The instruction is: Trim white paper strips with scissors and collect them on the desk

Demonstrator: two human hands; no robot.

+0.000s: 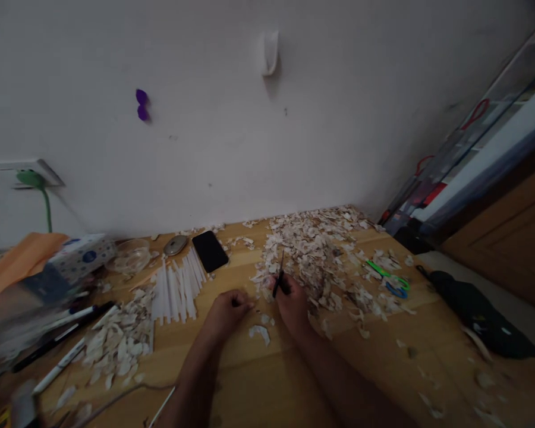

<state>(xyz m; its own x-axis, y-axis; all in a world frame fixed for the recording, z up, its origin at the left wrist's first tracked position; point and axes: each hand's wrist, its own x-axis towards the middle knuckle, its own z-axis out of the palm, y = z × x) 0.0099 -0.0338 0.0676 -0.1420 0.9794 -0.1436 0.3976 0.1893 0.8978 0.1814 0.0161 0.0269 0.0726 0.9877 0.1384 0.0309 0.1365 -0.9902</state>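
Note:
Near the middle of the wooden table (245, 386), my right hand (293, 306) is closed around a pair of dark scissors (280, 276), blades pointing up and away from me. My left hand (227, 312) is curled with its fingertips together; whatever it pinches, if anything, is too small to make out. Between and just below my hands lies a pale curled flake (261, 334), touched by neither. A large heap of whitish, papery flakes (312, 249) spreads beyond my right hand. On the left, a smaller pile of flakes (120, 342) lies beside a row of white strips (176, 291).
A black phone (210, 251) and an oval metallic object (175, 245) lie at the back, near a clear plastic container (131, 257). Green-and-blue scissors (389, 278) rest at right. Pens (60, 365) and a tissue box (82, 255) crowd the left. The wall (214, 148) bounds the far edge.

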